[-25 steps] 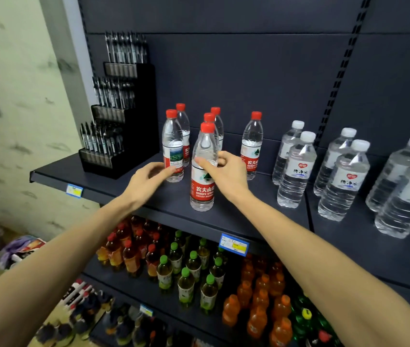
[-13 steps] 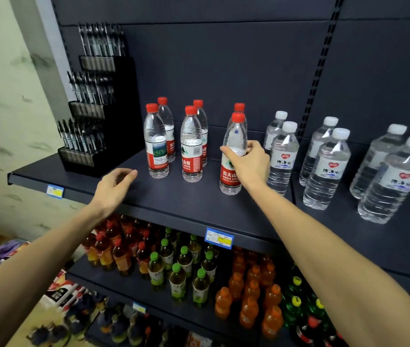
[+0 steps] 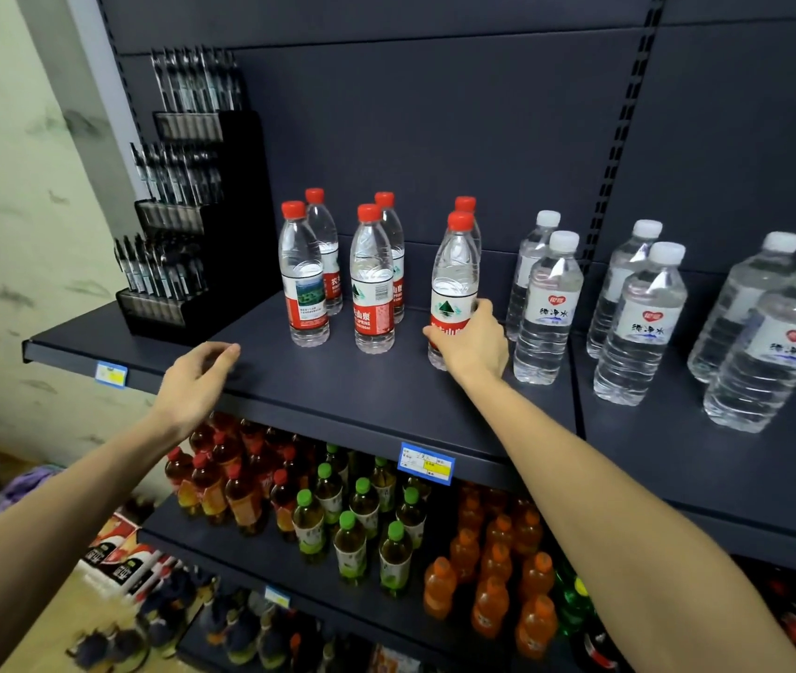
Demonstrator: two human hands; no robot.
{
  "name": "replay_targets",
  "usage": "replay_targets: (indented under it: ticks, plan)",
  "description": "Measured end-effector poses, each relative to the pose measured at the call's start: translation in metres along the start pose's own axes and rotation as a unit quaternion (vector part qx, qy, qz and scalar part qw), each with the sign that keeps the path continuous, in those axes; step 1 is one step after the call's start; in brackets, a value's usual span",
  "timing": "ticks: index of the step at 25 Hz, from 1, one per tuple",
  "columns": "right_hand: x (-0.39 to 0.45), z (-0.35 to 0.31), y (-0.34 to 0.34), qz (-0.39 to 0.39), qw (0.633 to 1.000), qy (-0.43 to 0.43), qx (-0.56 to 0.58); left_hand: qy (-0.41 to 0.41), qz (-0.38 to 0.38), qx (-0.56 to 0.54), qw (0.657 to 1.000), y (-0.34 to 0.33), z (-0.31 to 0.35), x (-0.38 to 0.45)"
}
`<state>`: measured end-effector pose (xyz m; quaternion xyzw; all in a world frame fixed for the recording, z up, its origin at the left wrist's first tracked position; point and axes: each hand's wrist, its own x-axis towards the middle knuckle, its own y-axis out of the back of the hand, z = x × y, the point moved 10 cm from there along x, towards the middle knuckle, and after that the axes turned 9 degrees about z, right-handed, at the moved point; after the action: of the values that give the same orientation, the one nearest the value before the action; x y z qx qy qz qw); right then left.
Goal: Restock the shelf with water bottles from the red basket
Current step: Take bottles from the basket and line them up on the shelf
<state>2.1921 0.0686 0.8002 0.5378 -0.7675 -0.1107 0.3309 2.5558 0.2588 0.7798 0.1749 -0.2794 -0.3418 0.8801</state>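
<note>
Right hand (image 3: 476, 344): wrapped round the lower body of a red-capped water bottle (image 3: 454, 279), fingers and thumb curled over the red label; the bottle stands upright on the shelf (image 3: 386, 395), base apparently down. Judged purpose: seating it in line as front of the third pair, directly before a second red-capped bottle (image 3: 466, 206) at its 12 o'clock.

Left hand (image 3: 196, 381): holds nothing, fingers loosely curled, hovering over or lightly resting on the shelf's front edge at about 9 o'clock from the right hand. Contact cannot be confirmed. Likely idle, or steadying.

Red-capped stock, at 9 to 10 o'clock from the held bottle: two further pairs, fronts at left (image 3: 302, 284) and centre (image 3: 372, 284), each with a partner close behind. Spacing is even, labels facing outward, which suggests deliberate facing-up.

White-capped bottles (image 3: 549, 308): at 3 o'clock, just beside the right hand, further pairs running on rightward; a different label, separate stock.

Pen display rack (image 3: 182, 225): black, tiered, at the shelf's far 9 o'clock end.

Lower shelves, at 6 o'clock: amber, green-capped (image 3: 352, 541) and orange drinks.

Not determinable: the red basket is out of view, so remaining stock is unknown. The held bottle's lower label and base are covered by the hand. Rear bottles are largely masked by front ones. Price tag (image 3: 427, 463) text is illegible; floor goods at 7 o'clock are blurred.
</note>
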Motion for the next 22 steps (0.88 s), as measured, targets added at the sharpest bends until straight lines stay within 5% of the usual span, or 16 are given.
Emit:
replay_targets:
  ticks: [11, 17, 22]
  plan:
    - [0.007, 0.007, -0.014, -0.028, 0.999, -0.035, 0.003, 0.032, 0.011, 0.014, 0.999, 0.023, -0.011, -0.001]
    - [-0.046, -0.056, 0.038, 0.188, 0.967, 0.135, 0.103, 0.028, 0.029, 0.024, 0.999, 0.016, 0.002, -0.011]
    - [-0.126, -0.12, -0.009, 0.053, 0.931, 0.223, 0.283, 0.038, 0.082, 0.008, 0.996, 0.031, -0.014, -0.037]
